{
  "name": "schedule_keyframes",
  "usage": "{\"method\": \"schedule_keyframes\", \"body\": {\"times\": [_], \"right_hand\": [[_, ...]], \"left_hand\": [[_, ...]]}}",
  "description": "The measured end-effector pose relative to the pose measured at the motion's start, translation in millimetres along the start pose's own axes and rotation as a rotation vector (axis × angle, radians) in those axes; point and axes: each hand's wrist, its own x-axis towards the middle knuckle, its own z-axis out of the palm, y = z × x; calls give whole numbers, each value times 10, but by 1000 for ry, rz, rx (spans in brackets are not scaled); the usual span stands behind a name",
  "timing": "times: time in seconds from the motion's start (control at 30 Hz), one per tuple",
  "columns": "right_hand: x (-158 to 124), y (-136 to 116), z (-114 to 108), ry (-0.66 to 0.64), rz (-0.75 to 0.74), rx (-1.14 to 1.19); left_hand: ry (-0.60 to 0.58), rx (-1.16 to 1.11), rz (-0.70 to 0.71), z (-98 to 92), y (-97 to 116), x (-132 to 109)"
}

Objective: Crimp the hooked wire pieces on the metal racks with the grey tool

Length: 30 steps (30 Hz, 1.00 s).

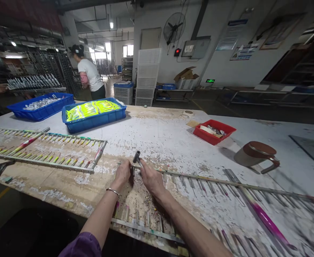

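Observation:
My left hand (122,173) and my right hand (150,177) meet at the near-left end of a long metal rack (226,184) that lies across the worn white table (157,135). Both hands have their fingers curled and pinched at the rack's end. A short grey T-shaped tool (137,157) stands up between them, by my right thumb; which hand grips it I cannot tell. Small slim pieces hang in rows from the rack, blurred toward the right.
A second rack (47,150) with yellow-tipped pieces lies at the left. Two blue crates (92,121) (40,110), a red tray (214,132) and a tipped brown-lidded jug (256,153) stand further back. A person in a white shirt (91,73) works behind the table.

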Motion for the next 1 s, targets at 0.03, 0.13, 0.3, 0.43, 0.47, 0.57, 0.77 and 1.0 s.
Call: {"method": "schedule_keyframes", "body": {"times": [0.03,0.13,0.3,0.43,0.47,0.57,0.77,1.0], "right_hand": [[0,0,2,52,4,-1],[-2,-5,11,10,0,-41],[-3,7,15,17,-6,-28],[-4,2,36,-13,20,-35],[-3,1,41,-49,7,-37],[0,3,46,-9,-5,-19],[12,-15,35,-34,-1,-38],[-29,-6,89,165,0,37]], "left_hand": [[4,7,2,-1,-1,0],[4,17,0,-1,-4,1],[1,26,6,2,-8,6],[6,33,13,-4,-8,4],[1,34,15,-6,-9,3],[-3,36,20,-4,-16,7],[10,11,26,14,-38,22],[20,-46,38,41,-63,21]]}}
